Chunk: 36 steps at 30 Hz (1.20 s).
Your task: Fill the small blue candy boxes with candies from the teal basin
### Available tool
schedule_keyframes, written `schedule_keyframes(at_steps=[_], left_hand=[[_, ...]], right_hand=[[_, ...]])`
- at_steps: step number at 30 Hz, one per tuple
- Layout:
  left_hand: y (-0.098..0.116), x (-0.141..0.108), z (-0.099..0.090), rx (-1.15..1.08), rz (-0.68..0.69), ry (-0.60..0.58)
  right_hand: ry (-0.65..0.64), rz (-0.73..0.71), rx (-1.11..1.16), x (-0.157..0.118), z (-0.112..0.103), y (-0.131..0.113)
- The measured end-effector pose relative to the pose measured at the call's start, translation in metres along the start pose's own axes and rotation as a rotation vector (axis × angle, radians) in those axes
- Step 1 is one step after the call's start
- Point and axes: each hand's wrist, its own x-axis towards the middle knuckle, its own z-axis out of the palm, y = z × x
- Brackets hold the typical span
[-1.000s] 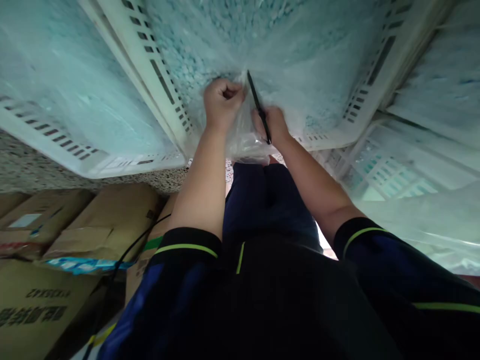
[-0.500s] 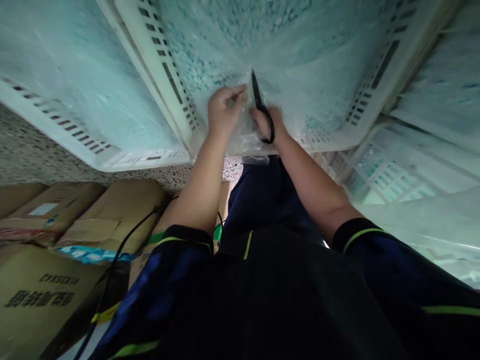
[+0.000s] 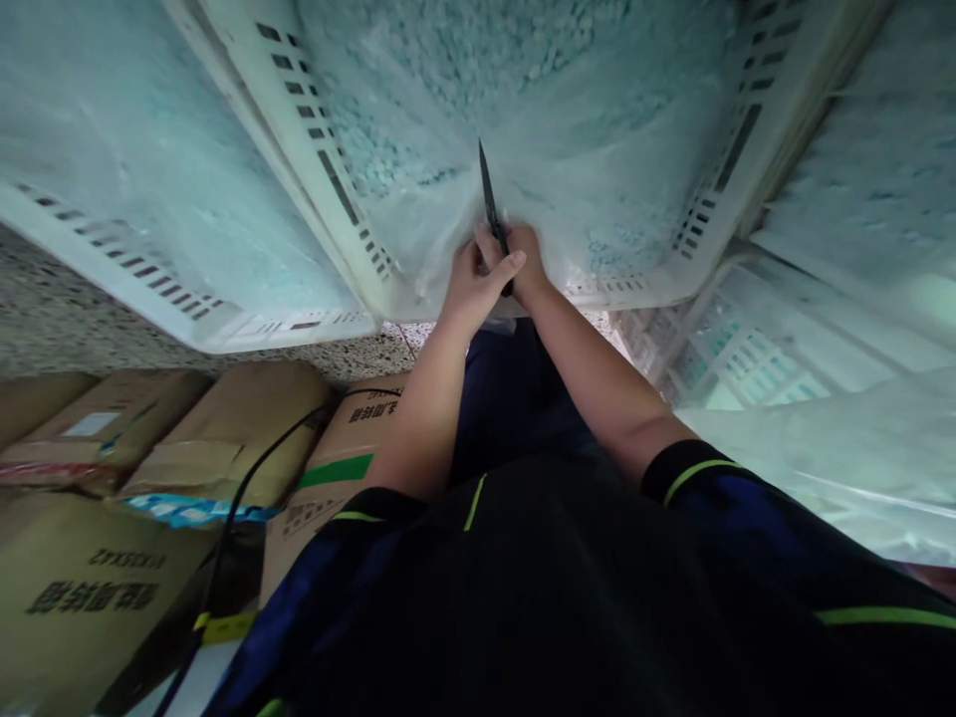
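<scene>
Black scissors (image 3: 489,194) point away from me, blades together, over a clear plastic bag (image 3: 418,244). My right hand (image 3: 527,261) is closed around their handle, which is partly hidden. Right beside it, my left hand (image 3: 475,284) has its fingers curled in at gathered plastic, and its thumb reaches across the scissors' handle. How much plastic is between the left fingers is hard to see. The bag lines a white slotted crate (image 3: 329,189) and covers many small pale-blue pieces (image 3: 515,50).
Another white crate (image 3: 216,324) with plastic-covered contents adjoins on the left. Clear plastic containers (image 3: 754,349) and plastic sheeting (image 3: 836,438) are at right. Cardboard boxes (image 3: 224,423) and a black cable (image 3: 254,473) lie at lower left, near the speckled floor (image 3: 351,354).
My hands have come together. The left hand has moved down and right to the scissors' handle; the right hand and scissors have shifted slightly left. The view has shifted a little.
</scene>
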Motion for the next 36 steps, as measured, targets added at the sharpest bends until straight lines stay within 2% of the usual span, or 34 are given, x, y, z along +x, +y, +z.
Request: schedule_keyframes(at_steps=[2,5,6,8,10,11,14,17,20,23,26,29,32,34,36], left_hand=[[0.003,-0.004,-0.006,0.022,-0.018,-0.027],[0.018,-0.010,-0.016,0.031,-0.006,-0.043],[0.023,-0.009,-0.020,0.049,0.004,-0.003],[0.034,0.003,-0.030,0.115,0.059,0.154],[0.045,0.027,-0.038,0.195,0.165,0.275],[0.051,0.043,-0.040,0.235,0.208,0.285],[0.073,0.085,-0.038,0.428,0.193,0.187],[0.101,0.103,-0.031,0.571,0.143,0.122],[0.125,0.097,-0.034,0.622,0.137,0.047],[0.140,0.086,-0.042,0.681,0.113,-0.034],[0.153,0.075,-0.042,0.768,0.086,-0.096],[0.173,0.061,-0.033,0.844,0.121,-0.174],[0.203,0.048,-0.018,0.892,0.213,-0.321],[0.225,0.045,-0.009,0.910,0.280,-0.413],[0.247,0.049,-0.002,0.929,0.328,-0.443]], right_hand=[[-0.011,0.009,0.011,-0.004,-0.002,0.000],[-0.048,0.021,0.161,-0.023,-0.007,-0.004],[-0.047,0.023,0.215,-0.033,-0.009,-0.007],[-0.010,0.021,0.284,-0.055,-0.014,-0.011],[0.038,0.011,0.345,-0.080,-0.018,-0.015],[0.060,0.000,0.380,-0.092,-0.021,-0.016],[0.104,-0.008,0.488,-0.130,-0.028,-0.014],[0.022,0.040,0.643,-0.171,-0.038,-0.010],[-0.004,0.014,0.742,-0.215,-0.052,-0.015],[0.043,-0.059,0.762,-0.254,-0.078,-0.035],[0.246,-0.213,0.729,-0.275,-0.113,-0.068],[0.482,-0.325,0.812,-0.280,-0.141,-0.100],[0.546,-0.318,0.962,-0.286,-0.148,-0.117],[0.497,-0.278,0.949,-0.298,-0.148,-0.116],[0.481,-0.249,0.889,-0.318,-0.150,-0.108]])
